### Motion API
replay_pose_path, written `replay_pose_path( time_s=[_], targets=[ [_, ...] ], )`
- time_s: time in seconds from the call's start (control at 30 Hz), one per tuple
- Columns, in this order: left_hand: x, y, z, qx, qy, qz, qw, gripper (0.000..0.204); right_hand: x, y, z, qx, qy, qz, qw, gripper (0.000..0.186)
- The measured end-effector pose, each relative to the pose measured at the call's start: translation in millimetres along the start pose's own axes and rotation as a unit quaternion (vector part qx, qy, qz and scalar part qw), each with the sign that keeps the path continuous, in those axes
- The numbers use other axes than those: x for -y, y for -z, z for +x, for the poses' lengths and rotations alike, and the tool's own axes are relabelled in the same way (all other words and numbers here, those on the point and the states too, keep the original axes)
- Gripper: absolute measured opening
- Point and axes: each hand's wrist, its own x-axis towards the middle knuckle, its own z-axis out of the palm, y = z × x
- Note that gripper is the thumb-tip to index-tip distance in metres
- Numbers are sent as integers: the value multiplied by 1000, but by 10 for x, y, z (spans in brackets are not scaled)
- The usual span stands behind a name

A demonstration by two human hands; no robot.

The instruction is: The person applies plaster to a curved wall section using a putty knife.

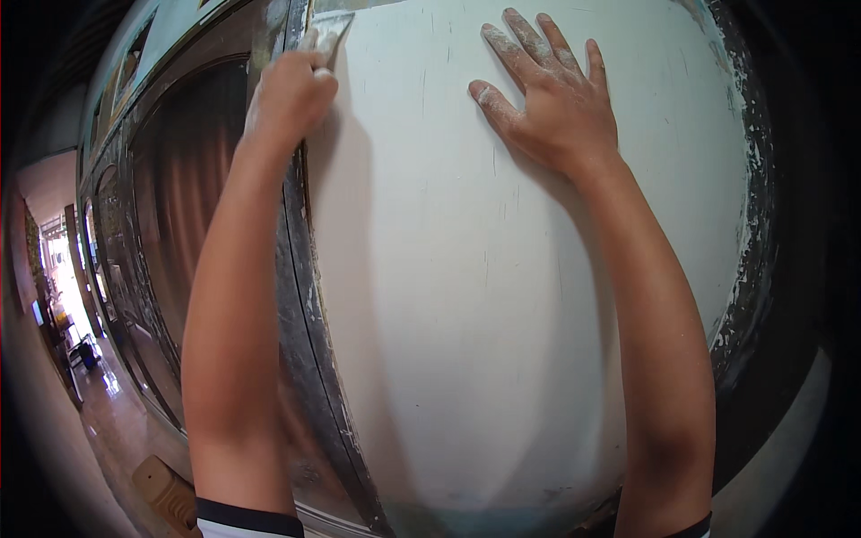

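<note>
A white-coated panel [466, 296] fills the middle of the view, with fine dark cracks and rough, flaking edges. At its upper left corner, my left hand [291, 99] is closed round a putty knife [337, 32]. The blade lies near the panel's top edge; its handle is mostly hidden by my fingers. Pale dust or paste coats those fingers. My right hand [556, 108] rests flat on the upper right of the panel, fingers spread and dusted white, holding nothing.
A dark, worn frame post [300, 278] runs down the panel's left side. Beyond it stands a dark door with a brown curtain [193, 197] behind its pane. At lower left are a brown plastic piece [166, 484] and a shiny corridor floor [117, 430].
</note>
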Motion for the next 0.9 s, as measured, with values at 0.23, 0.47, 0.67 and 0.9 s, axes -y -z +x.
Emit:
replay_pose_path(
  time_s=[0.23,0.47,0.67,0.9],
  targets=[
    [150,-205,-198,-42,-63,-31,997,33,82,334,-59,66,6,71,995,70],
    [24,-41,42,22,-7,-16,1000,38,-26,-209,-6,-38,-8,-58,998,65],
    [-69,62,98,33,32,-9,999,37,-42,-208,-19,-47,-1,-43,998,64],
    [9,101,153,60,43,-3,997,38,-49,-207,-26,-46,-6,-23,999,63]
  ],
)
